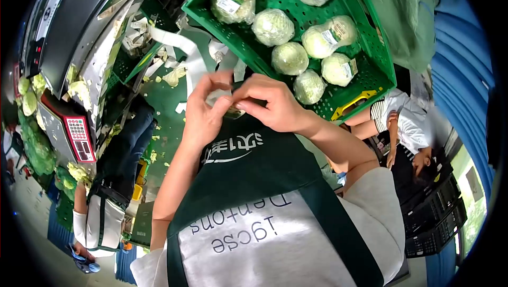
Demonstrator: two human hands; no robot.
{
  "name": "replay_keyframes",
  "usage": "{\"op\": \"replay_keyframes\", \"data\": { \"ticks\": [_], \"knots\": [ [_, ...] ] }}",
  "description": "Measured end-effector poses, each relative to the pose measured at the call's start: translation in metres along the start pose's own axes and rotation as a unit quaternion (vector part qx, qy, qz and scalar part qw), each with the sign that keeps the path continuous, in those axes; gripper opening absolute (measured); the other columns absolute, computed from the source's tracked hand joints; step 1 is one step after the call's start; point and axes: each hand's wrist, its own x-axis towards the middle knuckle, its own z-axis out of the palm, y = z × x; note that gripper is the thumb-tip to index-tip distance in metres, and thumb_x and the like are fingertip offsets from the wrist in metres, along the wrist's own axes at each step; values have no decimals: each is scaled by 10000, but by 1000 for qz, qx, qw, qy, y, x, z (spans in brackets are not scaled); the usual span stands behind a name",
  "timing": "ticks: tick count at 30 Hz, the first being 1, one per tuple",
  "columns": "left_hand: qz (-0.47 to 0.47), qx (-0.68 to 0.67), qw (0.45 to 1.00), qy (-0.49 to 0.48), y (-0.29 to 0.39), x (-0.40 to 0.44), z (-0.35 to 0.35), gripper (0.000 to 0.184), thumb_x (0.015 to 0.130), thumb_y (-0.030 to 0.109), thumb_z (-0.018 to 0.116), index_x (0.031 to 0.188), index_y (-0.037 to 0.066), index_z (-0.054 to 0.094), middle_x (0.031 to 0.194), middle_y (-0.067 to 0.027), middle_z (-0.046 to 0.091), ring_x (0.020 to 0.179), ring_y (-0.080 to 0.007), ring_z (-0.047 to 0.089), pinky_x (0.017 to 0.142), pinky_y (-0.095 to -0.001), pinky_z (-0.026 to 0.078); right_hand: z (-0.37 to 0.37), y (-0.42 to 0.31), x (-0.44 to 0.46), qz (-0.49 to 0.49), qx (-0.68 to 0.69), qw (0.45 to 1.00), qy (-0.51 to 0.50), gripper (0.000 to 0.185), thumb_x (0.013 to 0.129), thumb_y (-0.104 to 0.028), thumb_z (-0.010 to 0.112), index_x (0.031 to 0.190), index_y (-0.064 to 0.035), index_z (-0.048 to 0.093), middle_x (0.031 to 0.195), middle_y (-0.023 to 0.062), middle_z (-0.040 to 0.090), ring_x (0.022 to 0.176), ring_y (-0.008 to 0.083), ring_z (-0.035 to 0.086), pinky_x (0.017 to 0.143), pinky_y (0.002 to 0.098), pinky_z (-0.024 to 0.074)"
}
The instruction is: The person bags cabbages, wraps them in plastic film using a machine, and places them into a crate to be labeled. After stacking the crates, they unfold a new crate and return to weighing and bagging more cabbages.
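Near the middle of the frame, the left hand (207, 108) and right hand (272, 102) meet above the dark green apron (254, 152). The left hand's fingers are curled and blurred, its thumb pointing toward the right hand. The right hand's fingers are bent, with thumb and forefinger near each other. A small item (234, 111) shows between the hands, mostly hidden by the fingers; what it is, and which hand grips it, I cannot tell.

At the upper centre and right, a green crate (390, 70) stands tilted in view, holding round, pale green cabbages (290, 58) in clear wrap, several with labels (228, 4). A yellow handle (353, 104) is at its lower right side. Left of the crate, a white strip (182, 43) curls above the green floor (168, 128), where leaf scraps lie.

At the left of the frame, a scale (58, 123) has a red-edged keypad (79, 136). One person (103, 218) is at lower left, another (407, 120) at right. Black crates (431, 223) stand at lower right, beside a blue curtain (460, 65).
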Motion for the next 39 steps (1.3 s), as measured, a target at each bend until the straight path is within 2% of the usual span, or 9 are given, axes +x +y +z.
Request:
{"op": "replay_keyframes", "data": {
  "ticks": [4,10,15,20,24,28,30,36,39],
  "knots": [
    [-171,62,983,11,16,-2,24,261,811,182,688,982,0,611,770,-27,625,698,-75,542,624,-223,434,-39,74,33,14,-40,957,288,150,843,-174,598,868,-37,542,798,98,575,770,264,561,674,346,443],
    [-192,-5,979,-69,0,-19,27,118,874,54,596,963,-21,619,953,-60,641,843,-93,571,779,-228,457,-84,182,23,240,-423,848,211,811,725,-402,729,1350,-68,334,1215,183,438,1138,346,416,935,440,383],
    [-191,32,980,-34,-13,-23,38,115,853,66,642,889,-44,640,777,-30,651,716,-59,566,664,-200,460,-36,54,-53,218,256,939,-71,280,823,-123,680,1079,-25,623,919,11,645,861,85,580,756,227,471],
    [6,106,991,-87,-7,-17,53,287,774,175,720,941,-16,585,935,-95,625,773,-103,578,686,-238,471,-12,19,-89,33,0,992,122,114,760,-96,671,861,-46,650,758,70,604,730,208,586,656,325,460],
    [-167,230,951,-119,19,-21,86,294,813,152,669,1016,-44,585,920,-92,645,788,-93,567,693,-230,455,-39,77,-79,114,-50,924,362,57,844,-84,549,852,-27,549,806,131,565,746,321,567,642,376,456],
    [2,241,957,-163,-12,-29,77,115,826,65,652,903,-18,632,849,-46,651,760,-74,562,688,-218,448,-79,175,-93,401,-354,840,93,690,745,-419,675,1276,-76,398,1130,152,571,977,323,593,812,409,473],
    [-199,91,964,-150,-3,-31,77,149,844,65,638,980,5,620,897,-47,649,768,-74,569,692,-220,453,-77,162,-102,426,-334,831,130,856,722,-435,696,1364,-76,258,1091,168,590,965,339,598,801,417,476],
    [-174,187,956,-144,-3,-33,92,182,844,164,661,866,-16,649,772,-55,638,716,-90,540,662,-238,436,-33,55,-137,138,318,936,62,253,828,-93,659,1061,-24,589,851,42,624,735,77,574,628,242,456],
    [51,294,938,-176,-1,-25,99,335,805,275,692,904,-37,621,845,-116,640,756,-196,591,732,-300,455,-31,30,-144,133,115,966,187,85,799,-106,674,834,-32,651,813,58,612,702,96,570,613,247,453]
  ]
}}
